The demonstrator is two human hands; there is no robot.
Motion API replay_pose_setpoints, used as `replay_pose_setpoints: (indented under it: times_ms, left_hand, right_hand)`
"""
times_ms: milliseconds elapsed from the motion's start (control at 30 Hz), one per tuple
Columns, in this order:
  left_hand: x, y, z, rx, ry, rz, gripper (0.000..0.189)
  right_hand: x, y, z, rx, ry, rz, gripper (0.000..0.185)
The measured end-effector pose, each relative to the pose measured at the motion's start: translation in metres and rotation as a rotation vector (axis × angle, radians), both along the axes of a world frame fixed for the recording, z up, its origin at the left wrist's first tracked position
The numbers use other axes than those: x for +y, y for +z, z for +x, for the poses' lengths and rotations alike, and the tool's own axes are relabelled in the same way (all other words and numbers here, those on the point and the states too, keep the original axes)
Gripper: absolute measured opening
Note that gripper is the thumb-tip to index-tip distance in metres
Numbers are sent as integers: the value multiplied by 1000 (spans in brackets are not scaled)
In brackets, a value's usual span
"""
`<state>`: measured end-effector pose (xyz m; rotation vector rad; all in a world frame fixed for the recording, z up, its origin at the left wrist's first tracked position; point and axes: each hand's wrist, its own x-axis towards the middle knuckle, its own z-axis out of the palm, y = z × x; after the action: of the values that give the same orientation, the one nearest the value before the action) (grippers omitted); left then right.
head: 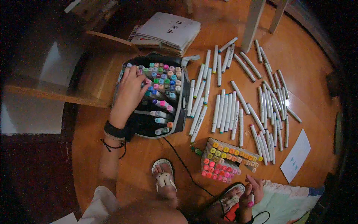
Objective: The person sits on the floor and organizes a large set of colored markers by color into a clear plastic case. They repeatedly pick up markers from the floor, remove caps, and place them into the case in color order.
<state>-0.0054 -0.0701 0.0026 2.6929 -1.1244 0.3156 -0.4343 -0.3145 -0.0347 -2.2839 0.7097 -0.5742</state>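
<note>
My left hand (pixel 130 91) reaches over the left side of a black zip marker case (pixel 181 112), its fingers bent down among the marker caps. A pink-capped marker (pixel 148 81) is beside my left thumb. Whether the fingers grip a marker is hidden. Many capped markers (pixel 167 81) stand upright in the case, and several lean in its nearer part. Low on the right, my right hand (pixel 255 188) holds a marker with a pink end (pixel 251 200). Just beyond that hand stands a block of yellow, orange, red and pink markers (pixel 221 165), partly in a holder.
Loose white markers (pixel 223 112) lie across the wooden floor (pixel 134 168). Stacked books (pixel 170 30) sit behind the case, near a wooden leg (pixel 251 26). A paper card (pixel 296 156) lies right. A black cord (pixel 181 159) runs between my sandalled feet (pixel 165 179). Pale cloth (pixel 288 198) lies lower right.
</note>
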Motion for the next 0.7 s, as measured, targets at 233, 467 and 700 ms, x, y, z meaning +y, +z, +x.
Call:
replay_pose_setpoints:
  times_ms: [233, 467, 700]
  left_hand:
    - [-3, -3, 15, 24, -94, -10, 17]
    - [-1, -5, 24, -48, -133, 336, 17]
    - [-17, 83, -17, -91, -56, 71, 13]
  right_hand:
    - [-1, 6, 4, -40, 48, -12, 25]
    - [0, 11, 6, -4, 52, -17, 15]
    - [-6, 42, 7, -57, 54, -63, 20]
